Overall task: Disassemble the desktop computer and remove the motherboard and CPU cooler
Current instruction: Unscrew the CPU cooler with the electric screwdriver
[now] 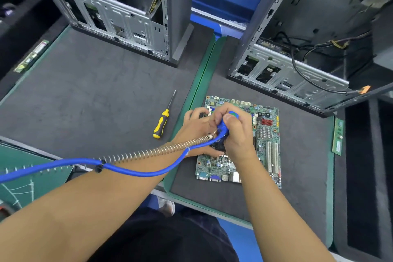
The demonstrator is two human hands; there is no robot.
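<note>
1. The right hand (pixel 236 134) grips a blue powered screwdriver (pixel 222 128) upright, with the fingers wrapped round its body. The tip is hidden under the hand.
2. The left hand (pixel 194 125) is just beside that grip, with its fingers on the motherboard (pixel 265 144). Whether it holds anything cannot be told.
3. The motherboard lies flat on the grey mat (pixel 302 155), directly beneath the grip.
4. A blue cable (pixel 136 173) and a spring coil (pixel 148 153) run from the grip back across the left forearm.
5. A yellow-and-black screwdriver (pixel 161 123) lies left of the grip, apart from both hands.
6. Two open computer cases (pixel 110 17) (pixel 297 70) stand beyond the grip.
</note>
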